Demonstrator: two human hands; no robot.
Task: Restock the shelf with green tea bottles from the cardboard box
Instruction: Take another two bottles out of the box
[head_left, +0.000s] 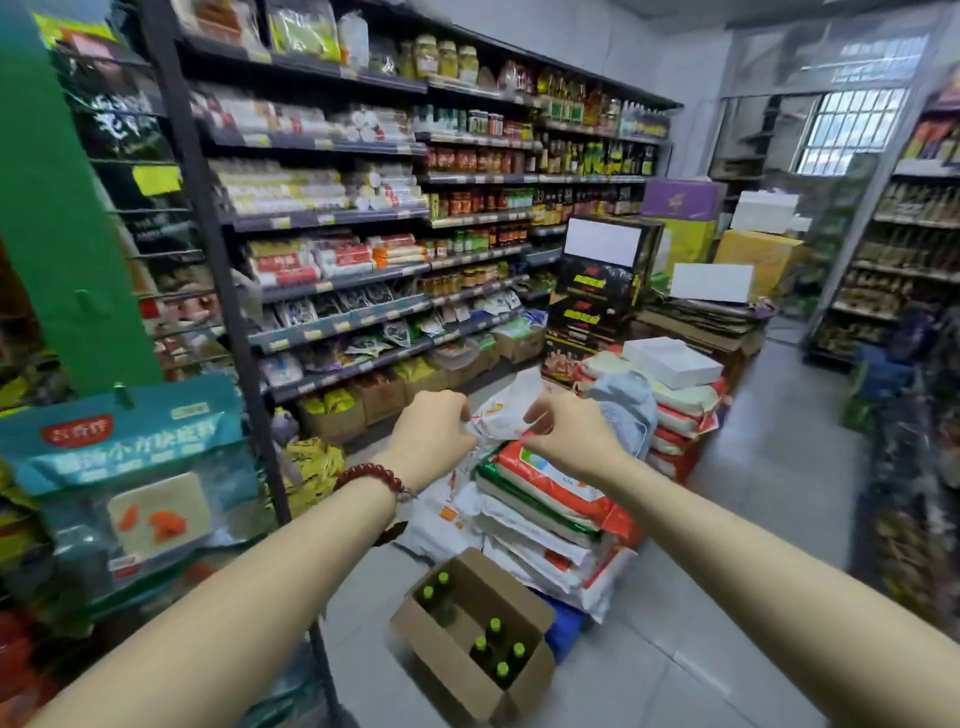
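Cardboard box (470, 670) of green-capped tea bottles (492, 626) is sitting open below me while my left hand (434, 434) and right hand (563, 434) are both pinching a white plastic sack (501, 415).

Six green tea bottles (492, 640), one cardboard box (457, 670)

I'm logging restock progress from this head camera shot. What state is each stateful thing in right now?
cardboard box: on the floor, flaps open, partly filled.
green tea bottles: six caps showing, upright in the box, capped.
left hand: raised, fingers curled; blur hides any grip.
right hand: raised, fingers curled; grip also unclear.
stack of sacks: piled flat beside the box.
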